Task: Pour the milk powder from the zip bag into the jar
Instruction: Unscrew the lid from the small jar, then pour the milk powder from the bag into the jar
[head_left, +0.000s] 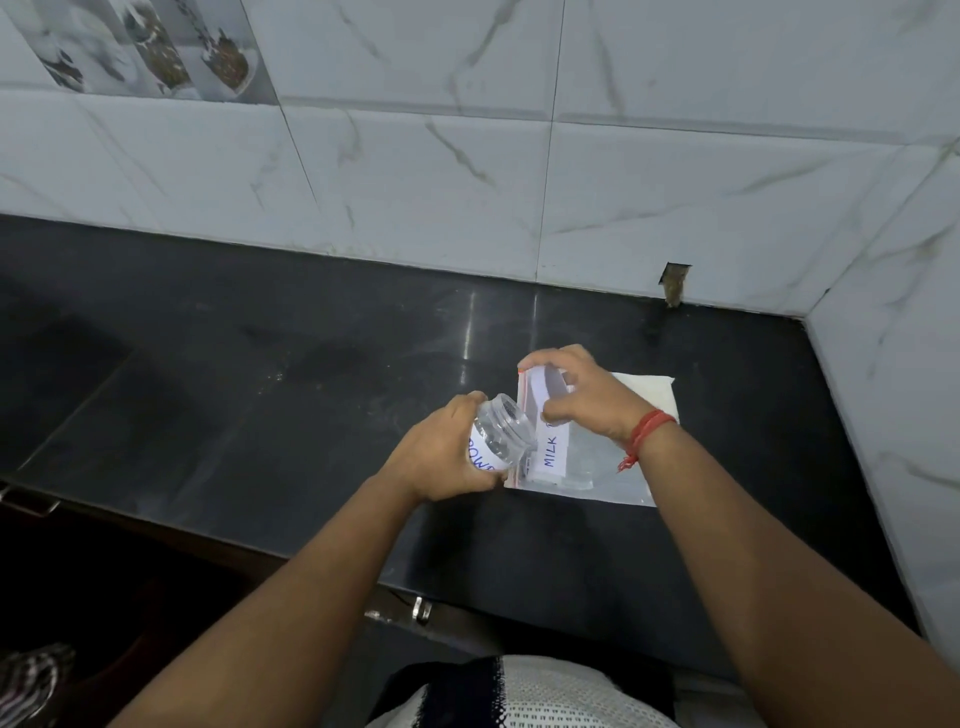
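- Left of centre: the left hand (441, 457) wraps a small clear plastic jar with a white handwritten label (497, 434), fingers closed round its body, thumb across the near side. The jar is lidless and tipped, its open threaded mouth pointing toward 1 o'clock, right at the bag's red-edged zip end.
- Centre: the flat transparent zip bag with a white "MILK" label (582, 457) lies on the dark polished stone counter (260, 364), its sealed end stretching away toward 3 o'clock. How much powder it holds cannot be read here.
- Right of centre: the right hand (576, 395), a red thread at the wrist, is arched over the bag's mouth at 12 o'clock from the jar, fingers pinched narrow on the top edge and lifting it slightly off the counter.
- Both forearms reach in from 6 o'clock, converging over the bag.
- Judged stage: the set-up before the pour; no powder shows in the jar.
- Next move likely calls for spreading the zip open, raising the bag's far end and keeping its mouth inside the jar's rim so powder does not spill on the counter.
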